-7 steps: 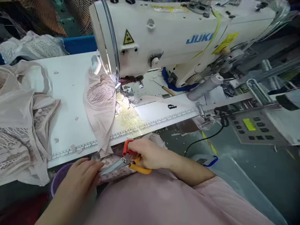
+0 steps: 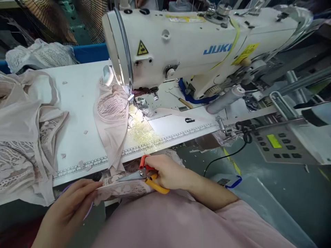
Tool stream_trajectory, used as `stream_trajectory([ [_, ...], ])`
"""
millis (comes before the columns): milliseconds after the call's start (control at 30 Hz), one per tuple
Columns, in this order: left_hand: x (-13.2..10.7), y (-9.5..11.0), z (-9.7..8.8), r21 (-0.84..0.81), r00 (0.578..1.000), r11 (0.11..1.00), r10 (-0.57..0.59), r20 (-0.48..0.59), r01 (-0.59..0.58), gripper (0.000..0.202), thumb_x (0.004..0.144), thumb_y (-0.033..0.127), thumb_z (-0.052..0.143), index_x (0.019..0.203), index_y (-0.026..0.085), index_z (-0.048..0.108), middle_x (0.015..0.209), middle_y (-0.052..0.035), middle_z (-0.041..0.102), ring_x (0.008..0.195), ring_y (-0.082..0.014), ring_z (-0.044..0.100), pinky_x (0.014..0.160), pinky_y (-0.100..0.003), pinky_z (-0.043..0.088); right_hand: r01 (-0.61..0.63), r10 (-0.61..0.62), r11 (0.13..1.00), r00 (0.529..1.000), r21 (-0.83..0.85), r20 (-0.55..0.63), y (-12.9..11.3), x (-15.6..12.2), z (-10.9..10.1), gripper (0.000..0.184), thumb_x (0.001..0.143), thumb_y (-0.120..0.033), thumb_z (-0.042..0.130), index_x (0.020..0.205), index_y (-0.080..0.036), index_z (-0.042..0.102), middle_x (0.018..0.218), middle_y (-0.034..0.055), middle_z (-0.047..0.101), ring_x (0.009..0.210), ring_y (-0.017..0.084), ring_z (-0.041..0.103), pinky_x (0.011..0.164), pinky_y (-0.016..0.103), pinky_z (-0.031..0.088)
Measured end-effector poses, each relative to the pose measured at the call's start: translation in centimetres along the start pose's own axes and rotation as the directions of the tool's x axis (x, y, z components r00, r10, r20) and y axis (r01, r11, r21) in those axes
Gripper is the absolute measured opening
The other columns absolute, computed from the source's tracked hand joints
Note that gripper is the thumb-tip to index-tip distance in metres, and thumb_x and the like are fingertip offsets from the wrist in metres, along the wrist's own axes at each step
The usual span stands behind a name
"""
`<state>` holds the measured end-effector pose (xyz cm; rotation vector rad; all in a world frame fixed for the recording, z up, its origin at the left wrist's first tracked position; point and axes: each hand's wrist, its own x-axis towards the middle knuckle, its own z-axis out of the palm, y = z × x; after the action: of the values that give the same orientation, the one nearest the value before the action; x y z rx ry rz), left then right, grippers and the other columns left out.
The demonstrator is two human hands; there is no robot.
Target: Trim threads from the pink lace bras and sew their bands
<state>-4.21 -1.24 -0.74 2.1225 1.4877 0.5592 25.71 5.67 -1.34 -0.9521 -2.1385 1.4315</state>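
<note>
My right hand (image 2: 165, 170) is closed around small scissors (image 2: 144, 176) with an orange and a yellow handle, just below the table's front edge. The blades point left over a strip of pink lace garment (image 2: 124, 188) lying across my lap. My left hand (image 2: 69, 210) pinches the left end of that lace piece, fingers pressed together. A second pink lace garment (image 2: 111, 113) lies on the white table (image 2: 77, 100), draped over the front edge by the needle area.
A white JUKI sewing machine (image 2: 196, 44) fills the upper middle, its lamp lighting the needle plate (image 2: 141, 103). A heap of pink lace garments (image 2: 23, 137) sits at the left. A control panel (image 2: 279, 144) hangs at the right. A ruler strip (image 2: 165, 139) runs along the table's edge.
The left hand has drawn the lace piece left and down, stretching it flatter. The scissor blades have lifted slightly over the fabric. The view has shifted a little downward.
</note>
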Motion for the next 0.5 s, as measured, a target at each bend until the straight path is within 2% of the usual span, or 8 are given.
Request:
stream_trajectory([
  [67, 0.0, 0.9, 0.5, -0.107, 0.985, 0.982, -0.162, -0.061, 0.155, 0.021, 0.081, 0.032, 0.058, 0.100, 0.030, 0.065, 0.093, 0.0007, 0.066, 0.081, -0.0151, 0.065, 0.067, -0.018, 0.052, -0.001, 0.000, 1.000, 0.999, -0.013, -0.037, -0.1, -0.3, 0.2, 0.021, 0.064, -0.008, 0.058, 0.067, -0.019, 0.040, 0.071, -0.0015, 0.054, 0.061, 0.010, 0.047, 0.056, 0.020, 0.037],
  [100, 0.1, 1.6, 0.8, -0.181, 0.955, 0.950, -0.276, -0.112, 0.253, 0.020, 0.080, 0.034, 0.059, 0.098, 0.028, 0.065, 0.093, -0.0001, 0.067, 0.081, -0.0160, 0.066, 0.068, -0.019, 0.053, -0.002, 0.001, 1.000, 0.999, -0.020, -0.055, -0.1, -0.5, 0.2, 0.021, 0.065, -0.009, 0.057, 0.067, -0.019, 0.039, 0.069, -0.0022, 0.052, 0.060, 0.010, 0.045, 0.054, 0.020, 0.036],
  [167, 0.6, 3.2, 1.6, -0.410, 0.841, 0.821, -0.504, -0.194, 0.397, 0.022, 0.079, 0.037, 0.060, 0.099, 0.025, 0.060, 0.089, -0.0008, 0.068, 0.079, -0.0165, 0.066, 0.067, -0.022, 0.054, -0.030, 0.027, 0.999, 0.996, -0.030, -0.081, -0.3, -0.8, 0.3, 0.020, 0.068, -0.013, 0.056, 0.066, -0.020, 0.037, 0.066, -0.0030, 0.046, 0.058, 0.010, 0.040, 0.052, 0.020, 0.033],
  [200, 1.0, 4.0, 1.9, -0.526, 0.803, 0.760, -0.554, -0.219, 0.381, 0.024, 0.079, 0.037, 0.059, 0.100, 0.025, 0.056, 0.085, 0.0000, 0.068, 0.076, -0.0161, 0.066, 0.064, -0.023, 0.055, -0.059, 0.056, 0.998, 0.995, -0.033, -0.086, -0.3, -0.9, 0.4, 0.019, 0.071, -0.016, 0.055, 0.066, -0.020, 0.036, 0.065, -0.0030, 0.044, 0.057, 0.010, 0.038, 0.051, 0.020, 0.032],
  [267, 1.9, 5.4, 2.5, -0.654, 0.786, 0.702, -0.560, -0.262, 0.282, 0.025, 0.079, 0.033, 0.060, 0.100, 0.025, 0.050, 0.080, 0.0017, 0.065, 0.070, -0.0145, 0.065, 0.059, -0.022, 0.054, -0.129, 0.125, 0.991, 0.988, -0.035, -0.085, -0.4, -1.3, 0.5, 0.018, 0.076, -0.024, 0.052, 0.067, -0.020, 0.037, 0.064, -0.0026, 0.041, 0.057, 0.011, 0.036, 0.050, 0.021, 0.030],
  [300, 2.3, 5.9, 2.8, -0.673, 0.793, 0.702, -0.538, -0.286, 0.234, 0.026, 0.078, 0.031, 0.060, 0.100, 0.025, 0.049, 0.078, 0.0023, 0.063, 0.067, -0.0135, 0.064, 0.056, -0.021, 0.054, -0.155, 0.151, 0.987, 0.985, -0.038, -0.081, -0.3, -1.5, 0.6, 0.018, 0.077, -0.028, 0.051, 0.068, -0.020, 0.038, 0.064, -0.0023, 0.041, 0.057, 0.011, 0.036, 0.050, 0.022, 0.030],
  [433, 3.5, 7.1, 3.9, -0.641, 0.766, 0.751, -0.503, -0.401, 0.158, 0.032, 0.079, 0.027, 0.057, 0.108, 0.024, 0.045, 0.082, 0.0007, 0.061, 0.067, -0.0119, 0.062, 0.051, -0.018, 0.050, -0.179, 0.175, 0.983, 0.980, -0.033, -0.099, 0.4, -2.4, 1.0, 0.021, 0.077, -0.033, 0.051, 0.067, -0.020, 0.037, 0.065, -0.0008, 0.044, 0.059, 0.012, 0.039, 0.052, 0.024, 0.032],
  [500, 4.1, 7.2, 4.5, -0.601, 0.781, 0.792, -0.443, -0.441, 0.110, 0.033, 0.081, 0.026, 0.055, 0.112, 0.024, 0.044, 0.084, -0.0001, 0.061, 0.068, -0.0118, 0.062, 0.050, -0.018, 0.049, -0.177, 0.170, 0.983, 0.979, -0.052, -0.109, 0.8, -2.8, 0.9, 0.021, 0.077, -0.033, 0.052, 0.068, -0.019, 0.039, 0.066, -0.0007, 0.044, 0.058, 0.012, 0.040, 0.051, 0.024, 0.033],
])
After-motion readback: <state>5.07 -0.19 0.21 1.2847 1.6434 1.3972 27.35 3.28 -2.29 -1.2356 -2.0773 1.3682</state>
